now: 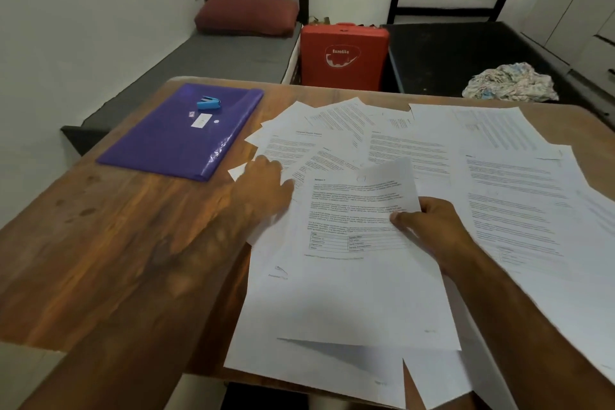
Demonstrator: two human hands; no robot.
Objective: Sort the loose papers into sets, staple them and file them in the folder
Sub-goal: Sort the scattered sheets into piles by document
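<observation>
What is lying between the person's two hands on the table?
A printed sheet, pinched at its right edge by the right hand, fills the gap across to the left hand. The head view shows it.

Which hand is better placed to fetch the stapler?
Left, probably: the left hand lies on papers beside the purple folder carrying the blue stapler; the right hand grips a sheet, farther off.

On my feed I see two bare hands: the left hand (266, 183) and left forearm (186, 270) are smeared with blur, while the right hand (429, 223) shows sharper, thumb and knuckles distinct, right forearm (519, 306) uncovered to the frame edge
</observation>
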